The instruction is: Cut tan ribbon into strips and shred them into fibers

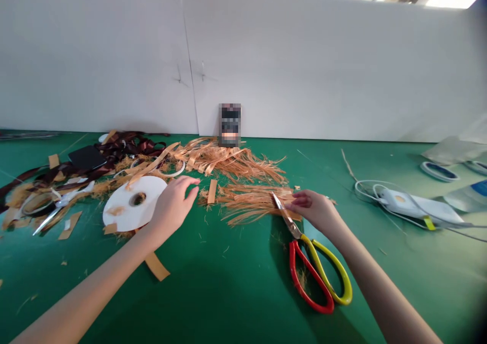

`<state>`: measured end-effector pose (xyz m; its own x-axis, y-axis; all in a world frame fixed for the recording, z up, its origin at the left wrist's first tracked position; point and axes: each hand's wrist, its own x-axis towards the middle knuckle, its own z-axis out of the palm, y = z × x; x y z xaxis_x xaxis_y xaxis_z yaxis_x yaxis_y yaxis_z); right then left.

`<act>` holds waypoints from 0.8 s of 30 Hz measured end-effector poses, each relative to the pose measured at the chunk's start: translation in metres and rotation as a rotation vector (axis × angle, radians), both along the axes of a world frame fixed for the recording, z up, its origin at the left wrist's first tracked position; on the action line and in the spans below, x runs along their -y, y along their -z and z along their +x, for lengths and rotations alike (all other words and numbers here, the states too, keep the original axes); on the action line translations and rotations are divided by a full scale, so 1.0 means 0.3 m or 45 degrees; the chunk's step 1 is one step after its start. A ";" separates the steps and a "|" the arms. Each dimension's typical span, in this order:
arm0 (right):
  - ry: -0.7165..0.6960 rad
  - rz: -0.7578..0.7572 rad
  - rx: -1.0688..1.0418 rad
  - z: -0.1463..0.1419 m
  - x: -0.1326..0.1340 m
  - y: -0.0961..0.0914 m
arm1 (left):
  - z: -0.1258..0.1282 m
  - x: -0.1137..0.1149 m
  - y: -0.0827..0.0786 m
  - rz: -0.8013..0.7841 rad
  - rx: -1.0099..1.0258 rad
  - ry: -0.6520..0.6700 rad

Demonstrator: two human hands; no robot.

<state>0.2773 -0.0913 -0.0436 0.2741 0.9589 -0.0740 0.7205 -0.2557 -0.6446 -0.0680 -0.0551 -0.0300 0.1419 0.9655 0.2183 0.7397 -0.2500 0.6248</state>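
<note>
My left hand (177, 197) hovers at the right edge of a white spool (125, 194), thumb and fingers apart with nothing between them. A bundle of straw-coloured raffia strands (247, 199) lies on the table between my hands. At its right end, my right hand (310, 207) has its fingers closed on the strands, beside a tan strip; the fingertips are partly hidden. Scissors with one red and one yellow handle (300, 237) lie just below that hand, their tips over the strands. Behind is a larger raffia pile (232, 161).
Brown ribbon (129, 146), a black flat object (87, 158), a tape roll (38, 203) and silver scissors (63, 202) clutter the left. A white power strip (422, 207) with cables lies right. A pixelated upright object (230, 126) stands before the white panel (323, 65) on the green table (213, 283).
</note>
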 end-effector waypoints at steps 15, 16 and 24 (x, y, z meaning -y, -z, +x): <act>-0.423 -0.039 0.568 -0.096 0.323 -0.011 | 0.061 -0.173 0.087 -0.020 -0.416 0.160; -0.465 -0.041 0.579 -0.102 0.338 0.007 | 0.046 -0.174 0.070 0.018 -0.434 0.133; -0.518 -0.045 0.743 -0.132 0.420 0.064 | -0.053 -0.160 -0.038 0.110 -0.470 -0.036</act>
